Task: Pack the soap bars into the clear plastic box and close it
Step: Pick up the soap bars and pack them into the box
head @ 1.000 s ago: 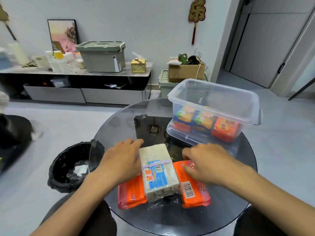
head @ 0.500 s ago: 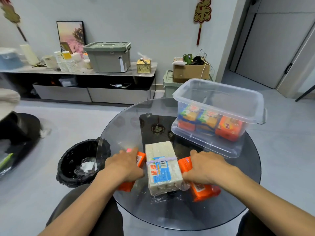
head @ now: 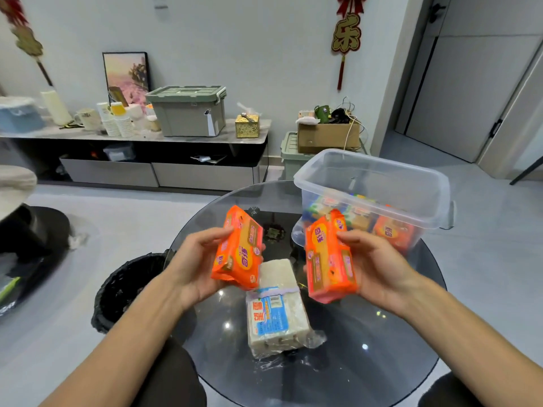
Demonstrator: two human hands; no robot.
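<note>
My left hand grips an orange soap pack lifted above the round glass table. In my right hand is a second orange soap pack, held upright in front of the clear plastic box. That box stands open at the table's far right on its clear lid, with several wrapped soap bars inside. A white soap pack with a blue label lies flat on the glass between my hands.
A black bin stands on the floor left of the table. A low cabinet along the wall carries a green storage box, cups and a gold box. A cardboard box sits behind the table; a door is at the far right.
Both hands closed on the orange packs lying beside the white pack and raised them off the table, turning them upright. The white pack stayed where it was.
</note>
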